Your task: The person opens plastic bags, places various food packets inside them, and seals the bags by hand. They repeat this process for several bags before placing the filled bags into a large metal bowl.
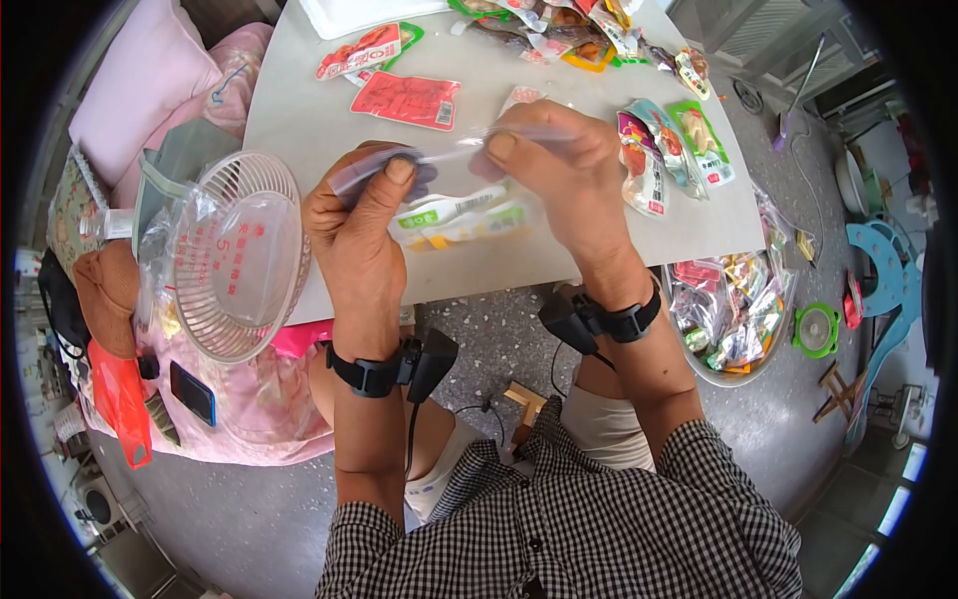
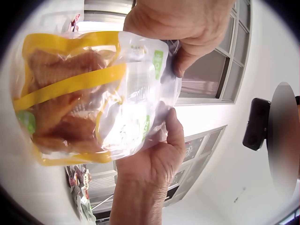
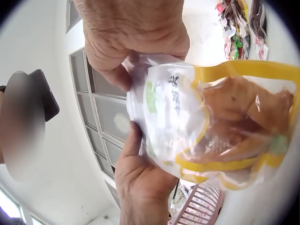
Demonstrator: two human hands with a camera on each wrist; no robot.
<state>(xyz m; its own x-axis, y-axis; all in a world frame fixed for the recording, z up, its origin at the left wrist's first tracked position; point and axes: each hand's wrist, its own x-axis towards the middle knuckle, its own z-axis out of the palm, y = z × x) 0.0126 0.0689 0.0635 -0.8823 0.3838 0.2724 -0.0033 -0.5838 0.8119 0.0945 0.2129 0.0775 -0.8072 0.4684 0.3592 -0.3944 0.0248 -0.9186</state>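
Observation:
Both hands hold up a clear plastic bag (image 1: 461, 162) by its top edge over the table's near side. On the left, my left hand (image 1: 361, 235) pinches the edge under its thumb. Opposite it, my right hand (image 1: 571, 178) pinches the other end between thumb and curled fingers. Inside the bag sit yellow-edged food packs (image 2: 70, 112) with brown meat showing through clear windows. In the right wrist view, a pack's white top (image 3: 164, 103) with green and dark print lies close below the fingers.
On the table (image 1: 299, 120), red packs (image 1: 407, 100) lie beyond the hands, with a heap of packs (image 1: 569, 30) at the back and colourful packs (image 1: 704, 140) at right. A pink basket (image 1: 299, 230) stands left. A metal basin (image 1: 733, 374) of packs sits low at right.

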